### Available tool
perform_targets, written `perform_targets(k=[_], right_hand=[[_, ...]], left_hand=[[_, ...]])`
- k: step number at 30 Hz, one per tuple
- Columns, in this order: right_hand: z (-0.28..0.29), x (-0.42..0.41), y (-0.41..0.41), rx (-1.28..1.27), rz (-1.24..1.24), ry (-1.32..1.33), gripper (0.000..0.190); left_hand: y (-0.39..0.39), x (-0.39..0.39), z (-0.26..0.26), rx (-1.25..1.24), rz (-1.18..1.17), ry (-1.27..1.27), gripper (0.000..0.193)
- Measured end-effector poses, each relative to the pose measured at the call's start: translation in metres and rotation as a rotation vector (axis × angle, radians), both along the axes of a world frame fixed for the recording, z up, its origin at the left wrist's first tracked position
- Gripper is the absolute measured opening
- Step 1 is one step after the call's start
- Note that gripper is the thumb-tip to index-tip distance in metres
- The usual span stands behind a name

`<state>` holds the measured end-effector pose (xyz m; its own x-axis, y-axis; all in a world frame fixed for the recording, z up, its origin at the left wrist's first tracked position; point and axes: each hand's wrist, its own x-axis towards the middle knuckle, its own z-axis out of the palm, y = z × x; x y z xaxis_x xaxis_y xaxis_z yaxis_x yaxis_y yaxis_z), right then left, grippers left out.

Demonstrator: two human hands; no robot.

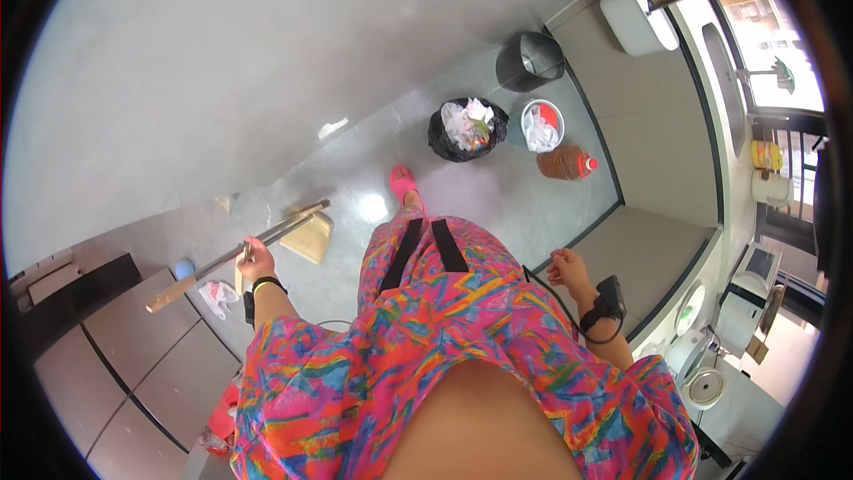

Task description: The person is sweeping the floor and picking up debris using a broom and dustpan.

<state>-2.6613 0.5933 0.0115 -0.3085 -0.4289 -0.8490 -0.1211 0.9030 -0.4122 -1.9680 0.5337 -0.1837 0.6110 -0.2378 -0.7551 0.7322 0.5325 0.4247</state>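
Note:
My left hand (256, 259) is closed around a long-handled metal tool (220, 260), probably a broom, with a wooden-coloured end piece at the lower left. Just beyond that hand, a beige dustpan (308, 238) rests on the floor beside the far end of the tool. My right hand (566, 270) hangs at my right side with its fingers loosely curled, and nothing shows in it. A strapped device sits on each wrist. A black bag full of rubbish (468, 129) stands on the floor ahead of my pink shoe (402, 181).
Ahead right stand a dark bin (530, 61), a bucket holding a white bag (543, 125) and a large red-capped plastic bottle (566, 163). A counter with a sink (725, 90) runs along the right. A plastic bag (218, 298) and a blue ball-like object (184, 269) lie at the left.

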Motion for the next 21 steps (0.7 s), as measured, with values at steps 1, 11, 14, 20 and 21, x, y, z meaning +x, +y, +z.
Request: perform_targets(k=[1, 11, 14, 20, 21], right_hand=[[0.004, 0.006, -0.009, -0.006, 0.009, -0.015, 0.024], [0.005, 0.015, -0.025, 0.038, 0.377, 0.216, 0.023], [0.001, 0.006, -0.043, 0.034, 0.439, 0.287, 0.025], [-0.015, 0.007, -0.09, -0.084, 0.378, 0.291, 0.025], [-0.018, 0.009, -0.092, -0.108, 0.359, 0.275, 0.026]], left_hand=[[-0.001, -0.007, 0.0, 0.001, 0.089, 0.027, 0.046], [-0.025, -0.023, -0.001, 0.087, 0.093, 0.064, 0.082], [-0.021, -0.049, 0.001, 0.002, 0.17, 0.124, 0.087], [0.008, -0.115, 0.001, 0.133, 0.049, 0.342, 0.084], [0.01, -0.12, 0.0, 0.178, 0.032, 0.341, 0.083]])
